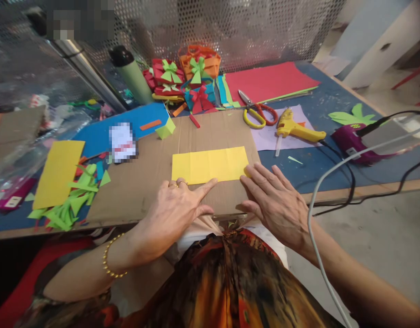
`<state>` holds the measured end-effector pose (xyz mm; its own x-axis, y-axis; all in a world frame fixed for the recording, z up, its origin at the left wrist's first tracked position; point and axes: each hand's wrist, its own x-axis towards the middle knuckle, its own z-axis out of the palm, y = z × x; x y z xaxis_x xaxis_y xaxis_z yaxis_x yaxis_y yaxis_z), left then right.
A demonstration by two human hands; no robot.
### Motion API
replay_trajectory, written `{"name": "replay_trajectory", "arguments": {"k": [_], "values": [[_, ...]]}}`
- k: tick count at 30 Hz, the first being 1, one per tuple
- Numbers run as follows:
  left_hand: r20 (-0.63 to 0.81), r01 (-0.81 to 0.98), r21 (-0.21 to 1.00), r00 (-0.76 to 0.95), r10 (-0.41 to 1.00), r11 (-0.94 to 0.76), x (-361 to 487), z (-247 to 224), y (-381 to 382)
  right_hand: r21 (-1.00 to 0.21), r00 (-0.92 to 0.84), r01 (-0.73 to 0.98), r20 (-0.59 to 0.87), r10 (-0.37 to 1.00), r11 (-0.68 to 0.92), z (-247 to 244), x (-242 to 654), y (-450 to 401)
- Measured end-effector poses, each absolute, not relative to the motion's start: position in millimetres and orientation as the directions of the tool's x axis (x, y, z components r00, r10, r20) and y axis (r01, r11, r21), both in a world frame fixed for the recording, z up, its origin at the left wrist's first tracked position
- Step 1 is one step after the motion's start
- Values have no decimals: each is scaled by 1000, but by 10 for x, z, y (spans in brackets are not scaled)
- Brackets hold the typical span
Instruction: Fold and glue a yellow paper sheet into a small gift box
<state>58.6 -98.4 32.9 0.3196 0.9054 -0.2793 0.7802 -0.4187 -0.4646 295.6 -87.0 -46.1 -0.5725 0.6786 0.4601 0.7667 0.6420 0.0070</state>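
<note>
Yellow strip: the creased paper (210, 165) lies flat on the cardboard (144, 187), near middle of the table, faint folds running near to far.
Left hand (177, 207): fingers loosely spread, index tip at the near edge of the strip — nothing clamped.
Right hand (276, 200): flat, fingers slightly apart, tips at the near right corner; no pinch.
Creases: best pressed with light, even fingertips, one fold at a time; the other hand should pin a corner, or the strip may skid.
Edges: worth keeping square, no corner curling.
Right side: scissors (256, 107) at the far right of the cardboard; glue gun (298, 131) on purple paper (261, 139), nozzle pointing nearward — mind knuckles if hot.
White cable (309, 218): crosses the view of the right forearm; contact unclear, could snag.
Left side: green scraps (73, 200) heaped by the cardboard, well apart from the strip.
</note>
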Motion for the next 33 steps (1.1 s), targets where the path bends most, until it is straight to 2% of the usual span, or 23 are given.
{"name": "replay_trajectory", "arguments": {"k": [6,10,12,15,18,28,33], "values": [[-279,783,-450,332,901,-428,577,304,-980,-6,-534,788,493,687,616,-485,3100,-920],[-288,793,-431,332,899,-431,582,312,-962,18,-463,831,577,673,557,-449,3103,-935],[-293,794,-431,327,898,-429,585,321,-959,31,-495,802,592,636,596,-444,3005,-920],[-265,788,-438,346,900,-432,587,327,-967,5,-637,683,495,592,730,-469,2823,-886],[-251,795,-433,347,904,-425,593,328,-975,-69,-681,639,412,605,766,-509,2756,-883],[-291,828,-389,305,907,-403,607,329,-945,13,-583,756,468,664,655,-559,3056,-1063],[-302,814,-399,319,899,-423,597,317,-941,38,-502,801,585,637,597,-363,2945,-1007]]}}
